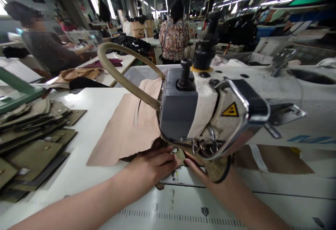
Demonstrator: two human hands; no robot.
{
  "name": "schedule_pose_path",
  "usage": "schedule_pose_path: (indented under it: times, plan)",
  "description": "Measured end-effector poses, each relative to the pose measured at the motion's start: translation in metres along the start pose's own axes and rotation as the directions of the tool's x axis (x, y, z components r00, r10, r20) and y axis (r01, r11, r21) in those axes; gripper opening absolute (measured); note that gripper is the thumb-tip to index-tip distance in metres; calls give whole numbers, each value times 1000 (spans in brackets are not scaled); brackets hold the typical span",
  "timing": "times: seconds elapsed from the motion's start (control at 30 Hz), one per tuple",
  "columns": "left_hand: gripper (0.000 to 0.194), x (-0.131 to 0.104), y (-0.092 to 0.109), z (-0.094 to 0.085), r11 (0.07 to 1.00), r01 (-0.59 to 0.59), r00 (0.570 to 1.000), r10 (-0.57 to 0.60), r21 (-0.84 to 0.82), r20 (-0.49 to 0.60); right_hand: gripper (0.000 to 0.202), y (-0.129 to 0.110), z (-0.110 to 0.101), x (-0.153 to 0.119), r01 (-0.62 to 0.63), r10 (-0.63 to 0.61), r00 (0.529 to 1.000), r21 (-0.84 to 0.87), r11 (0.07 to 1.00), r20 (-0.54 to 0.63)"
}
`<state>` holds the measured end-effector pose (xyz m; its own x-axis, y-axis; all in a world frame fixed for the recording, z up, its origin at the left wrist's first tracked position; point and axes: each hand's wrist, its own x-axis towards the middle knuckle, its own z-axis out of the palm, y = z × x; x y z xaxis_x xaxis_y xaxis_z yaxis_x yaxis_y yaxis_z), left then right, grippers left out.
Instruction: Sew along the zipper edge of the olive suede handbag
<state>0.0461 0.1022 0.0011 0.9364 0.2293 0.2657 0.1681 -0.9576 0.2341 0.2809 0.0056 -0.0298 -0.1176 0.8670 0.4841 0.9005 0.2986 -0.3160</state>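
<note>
Under the head of a grey and white sewing machine [178, 107], my left hand [157, 163] lies palm down with its fingers close together, pressing on a small olive cloth piece [180, 156]. My right hand [196, 169] touches the right edge of that piece, its fingers partly hidden behind the machine's hanging brown pad [217, 169]. The needle area is hidden by metal parts. A large tan fabric panel [118, 128] spreads over the table to the left of the machine. More brown fabric [283, 160] with a white strip shows beneath the machine arm.
Stacked olive flaps [39, 156] with buttons lie on the white table [97, 188] at the left. A green metal frame [21, 86] stands at the far left. Two people sit at workstations beyond. A beige tube [126, 79] loops from the machine head.
</note>
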Motion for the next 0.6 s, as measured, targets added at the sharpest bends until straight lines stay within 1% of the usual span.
schedule_pose_path:
  times: [0.1,0.2,0.3,0.4,0.47,0.53,0.6]
  plan:
    - [36,1,0,0,1000,-19,1000,19,17,-10,34,-1,-1,0,54,-55,999,-47,997,-3]
    - [40,2,1,0,1000,-20,1000,20,21,15,34,-3,-2,-1,61,-62,998,-71,996,-6]
    - [45,3,2,-1,1000,-12,1000,11,27,26,34,-3,-3,-1,31,-30,999,-35,999,24]
    - [36,7,3,-5,998,-24,999,22,57,32,29,-1,-3,0,-19,19,998,4,1000,65]
    - [33,11,3,-7,998,-35,997,30,61,77,28,2,-3,2,-29,29,994,-4,1000,101]
    - [33,14,1,-7,999,-20,994,15,49,107,26,5,-1,5,-33,34,993,-14,999,113]
    - [33,17,-2,-5,999,12,995,-17,48,102,27,10,3,9,-43,43,994,0,999,103]
